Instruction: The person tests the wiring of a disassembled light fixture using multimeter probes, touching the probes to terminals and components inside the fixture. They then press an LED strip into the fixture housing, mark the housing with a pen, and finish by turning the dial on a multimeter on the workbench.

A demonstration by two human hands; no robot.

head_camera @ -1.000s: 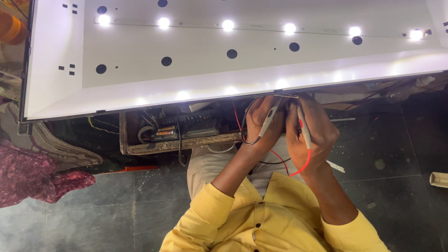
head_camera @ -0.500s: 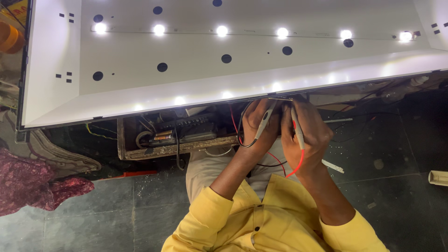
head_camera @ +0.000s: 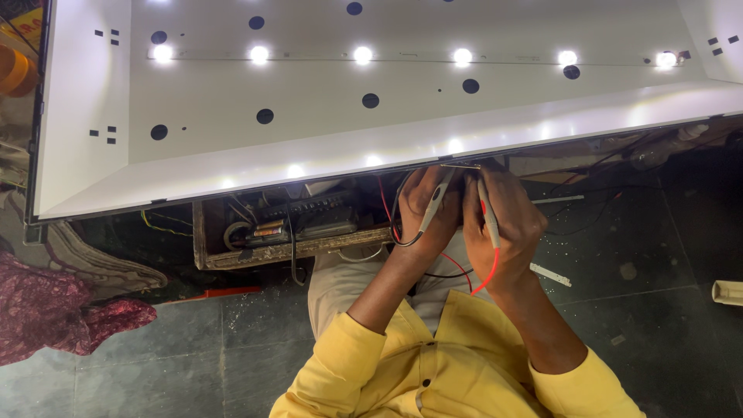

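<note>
I kept both probes pressed at the lit panel's (head_camera: 387, 116) lower edge; little had changed. My left hand (head_camera: 427, 207) stayed clenched on the black probe (head_camera: 433, 203), my right hand (head_camera: 503, 224) on the red probe (head_camera: 489, 217).

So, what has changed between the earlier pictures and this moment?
Very little. The whole view slid slightly, so the white panel with its lit lamps sits a bit higher in the picture. The left hand keeps the black-lead probe and the right hand keeps the red-lead probe, both tips at the panel's lower edge. Nothing was picked up or released.
</note>
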